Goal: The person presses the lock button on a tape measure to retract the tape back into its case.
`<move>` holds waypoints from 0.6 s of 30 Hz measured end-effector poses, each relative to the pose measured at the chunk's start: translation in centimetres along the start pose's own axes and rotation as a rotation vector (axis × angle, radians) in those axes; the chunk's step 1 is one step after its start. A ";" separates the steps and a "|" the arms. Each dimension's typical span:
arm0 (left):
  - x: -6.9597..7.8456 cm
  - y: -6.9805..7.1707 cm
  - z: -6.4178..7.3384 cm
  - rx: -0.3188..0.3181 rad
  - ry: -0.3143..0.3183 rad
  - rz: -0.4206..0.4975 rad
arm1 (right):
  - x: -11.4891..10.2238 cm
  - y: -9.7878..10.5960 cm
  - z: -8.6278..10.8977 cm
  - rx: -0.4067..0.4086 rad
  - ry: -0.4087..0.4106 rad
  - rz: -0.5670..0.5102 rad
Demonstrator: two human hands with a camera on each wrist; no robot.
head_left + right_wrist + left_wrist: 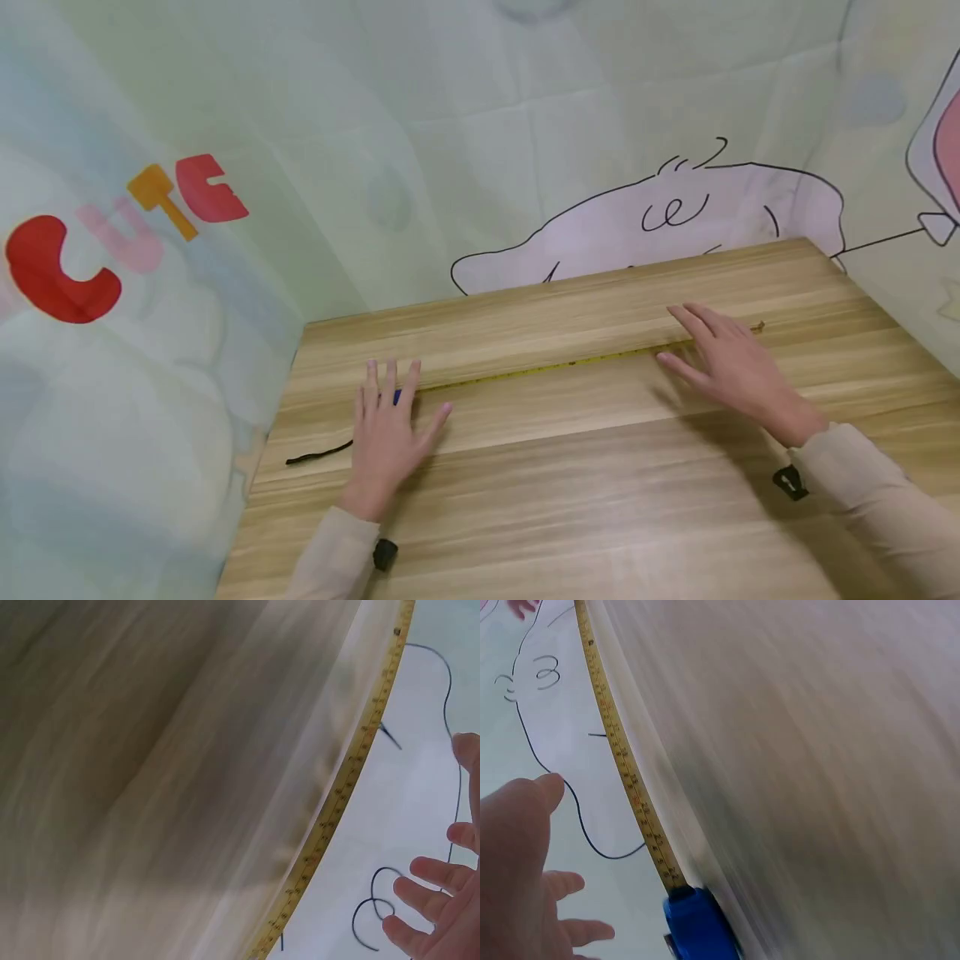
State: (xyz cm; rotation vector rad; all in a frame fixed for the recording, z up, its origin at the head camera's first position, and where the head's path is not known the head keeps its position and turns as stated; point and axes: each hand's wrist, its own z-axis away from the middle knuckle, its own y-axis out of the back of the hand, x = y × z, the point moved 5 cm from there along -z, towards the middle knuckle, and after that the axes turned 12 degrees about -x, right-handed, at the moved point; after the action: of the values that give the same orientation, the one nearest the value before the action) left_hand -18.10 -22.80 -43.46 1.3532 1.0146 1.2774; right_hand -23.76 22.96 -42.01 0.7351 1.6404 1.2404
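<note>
A tape measure lies on the wooden table, its yellow blade (525, 372) drawn out from left to right. Its blue case (703, 926) shows fully in the left wrist view, while in the head view my left hand (388, 446) mostly covers it. That hand hovers with spread, straight fingers over the case. A black strap (318, 454) trails left from beneath it. Over the right part of the blade is my right hand (731, 367), fingers extended and holding nothing. The blade's hooked end (759, 327) pokes out beyond its fingers.
The wood-grain table (570, 500) has its far edge against a cartoon-printed cloth backdrop (420, 125). On the left, another stretch of cloth bears colored letters (67, 275). Each sleeve has a small black wrist device, one (386, 554) on the left and one (790, 482) on the right.
</note>
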 end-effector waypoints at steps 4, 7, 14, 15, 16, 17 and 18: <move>-0.8 0.4 0.4 0.053 -0.068 0.026 | 1.1 0.2 -0.1 0.017 0.015 0.020; -1.6 1.0 1.1 0.109 -0.133 0.026 | 2.0 0.2 -0.1 0.048 0.058 0.019; -3.2 1.6 2.1 0.112 -0.192 0.032 | 4.2 0.6 0.1 0.108 0.112 0.009; -3.3 1.6 2.1 0.100 -0.195 0.035 | 4.5 0.7 0.2 0.113 0.112 0.017; -3.4 1.5 2.1 0.090 -0.200 0.036 | 4.7 0.8 0.2 0.121 0.116 0.025; -3.5 1.5 2.1 0.083 -0.205 0.034 | 4.9 0.8 0.1 0.125 0.120 0.035; -3.6 1.4 2.2 0.079 -0.210 0.034 | 5.1 0.9 0.1 0.128 0.123 0.042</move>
State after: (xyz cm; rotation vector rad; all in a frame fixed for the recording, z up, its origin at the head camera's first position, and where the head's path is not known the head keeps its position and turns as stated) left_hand -16.35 -26.82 -42.61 1.5363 0.9069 1.1029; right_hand -25.77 27.70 -42.76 0.7884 1.8267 1.2407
